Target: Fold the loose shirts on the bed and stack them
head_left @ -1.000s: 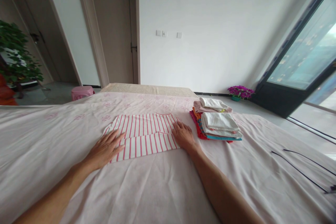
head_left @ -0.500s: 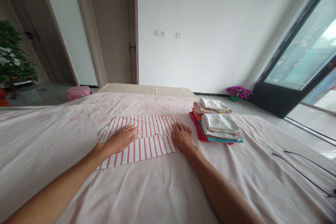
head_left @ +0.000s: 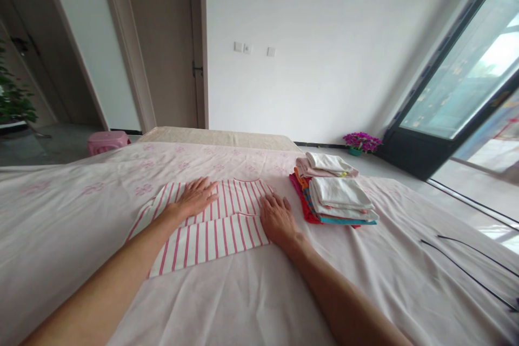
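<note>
Head view: folded stack (head_left: 334, 197) beside striped garment (head_left: 206, 221).

Soft daylight enters through the window (head_left: 466, 75) at right; shadows are faint, edges bend outward, focus slightly soft.

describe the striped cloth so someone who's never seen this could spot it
On the wide pale pink bed sheet, look left of the stack of folded clothes. The red-and-white striped fabric garment lies flat there, under the left hand and beside the right hand. It alone has stripes and lies unstacked.
</note>
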Demonstrator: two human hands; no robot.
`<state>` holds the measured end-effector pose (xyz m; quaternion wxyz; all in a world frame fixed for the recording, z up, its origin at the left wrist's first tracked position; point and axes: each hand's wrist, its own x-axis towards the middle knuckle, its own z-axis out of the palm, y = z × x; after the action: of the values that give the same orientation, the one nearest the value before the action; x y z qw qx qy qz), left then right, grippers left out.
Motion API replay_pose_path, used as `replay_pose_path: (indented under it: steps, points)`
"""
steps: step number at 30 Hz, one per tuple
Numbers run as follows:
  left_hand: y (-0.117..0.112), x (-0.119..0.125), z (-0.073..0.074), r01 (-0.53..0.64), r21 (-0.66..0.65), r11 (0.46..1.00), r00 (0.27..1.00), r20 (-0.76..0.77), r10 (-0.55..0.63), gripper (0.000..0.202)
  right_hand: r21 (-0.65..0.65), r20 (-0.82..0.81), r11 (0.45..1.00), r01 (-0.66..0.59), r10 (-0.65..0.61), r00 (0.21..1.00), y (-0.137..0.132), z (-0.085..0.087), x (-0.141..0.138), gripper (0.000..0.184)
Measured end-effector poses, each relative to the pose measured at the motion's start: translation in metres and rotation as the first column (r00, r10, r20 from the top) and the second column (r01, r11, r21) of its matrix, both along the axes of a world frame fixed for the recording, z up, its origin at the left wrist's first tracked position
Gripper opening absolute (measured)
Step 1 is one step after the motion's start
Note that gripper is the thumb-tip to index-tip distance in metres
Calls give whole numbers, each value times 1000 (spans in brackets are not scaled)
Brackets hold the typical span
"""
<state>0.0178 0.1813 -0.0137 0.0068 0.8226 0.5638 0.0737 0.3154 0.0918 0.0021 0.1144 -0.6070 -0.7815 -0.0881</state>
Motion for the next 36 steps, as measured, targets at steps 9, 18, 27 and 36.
replay_pose_path:
  steps: [9, 18, 27, 36]
  points:
    - [26, -15, 9, -115, 88, 989, 993, -9, 116, 43, -1, -28, 1000, -10, 10, 1000, -1, 5, 0, 39]
    - [-3, 0, 40, -17, 166, 986, 1000, -2, 18, 21, 8, -60, 1000, -22, 23, 998, 0, 5, 1, 36]
    - [-89, -18, 43, 426, 286, 858, 905, -140, -403, 17, 76, -127, 997, -9, 19, 992, -1, 7, 0, 46]
    - [-88, -32, 42, 456, 288, 842, 888, -79, -453, 16, 169, -178, 985, 46, -15, 984, 2, 16, 1, 57]
